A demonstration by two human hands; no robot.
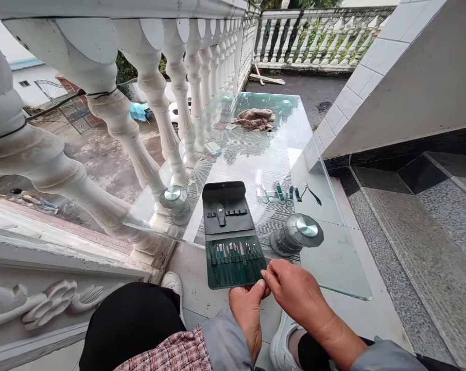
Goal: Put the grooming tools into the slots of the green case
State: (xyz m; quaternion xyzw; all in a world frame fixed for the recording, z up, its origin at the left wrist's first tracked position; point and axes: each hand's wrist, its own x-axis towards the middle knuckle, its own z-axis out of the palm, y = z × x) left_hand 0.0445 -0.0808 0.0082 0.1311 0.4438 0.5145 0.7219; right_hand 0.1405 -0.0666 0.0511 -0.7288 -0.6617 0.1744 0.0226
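An open dark green manicure case [229, 234] lies on the glass table [341, 257], its lower half filled with several slim tools. My left hand [248, 309] and my right hand [298, 291] meet just below the case's lower right corner. Both are closed in a pinch, fingertips touching each other. What they hold is too small to make out. Several clippers and scissors [287, 193] lie loose on the glass beyond the case.
Two round metal table fittings [298, 233] [173, 196] sit left and right of the case. A crumpled brown cloth [255, 119] lies at the far end. A white balustrade [148, 98] runs along the left, a tiled wall [391, 77] on the right.
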